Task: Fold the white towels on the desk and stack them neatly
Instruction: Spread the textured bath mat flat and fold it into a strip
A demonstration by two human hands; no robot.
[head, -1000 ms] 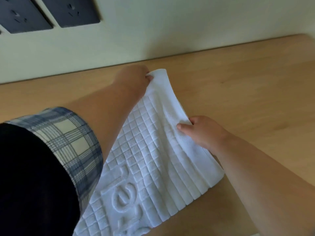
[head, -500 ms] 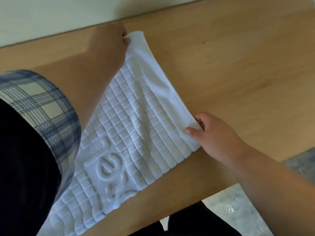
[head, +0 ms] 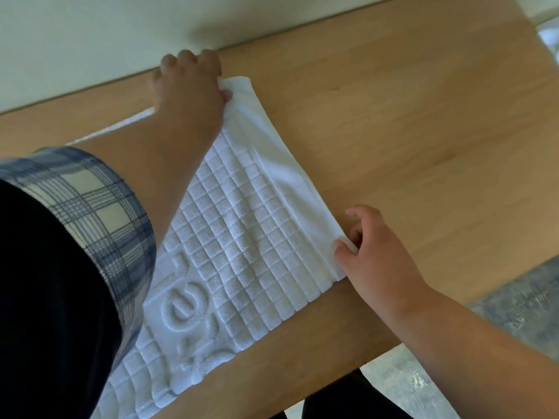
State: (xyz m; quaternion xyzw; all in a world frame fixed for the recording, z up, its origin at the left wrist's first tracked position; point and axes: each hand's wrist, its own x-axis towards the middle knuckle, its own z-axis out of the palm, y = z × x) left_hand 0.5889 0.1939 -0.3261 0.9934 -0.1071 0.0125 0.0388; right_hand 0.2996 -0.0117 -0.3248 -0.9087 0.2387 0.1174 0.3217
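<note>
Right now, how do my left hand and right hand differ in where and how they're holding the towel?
The left hand grips the far corner of the white towel near the wall; the right hand pinches the near corner by the desk front edge. The left arm crosses over the towel; the right arm stays clear of it. Both hold the same short end.

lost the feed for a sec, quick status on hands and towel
Left hand pinching far corner of white towel. Right hand pinching near right corner. Towel flat on desk. Nothing in the way.
</note>
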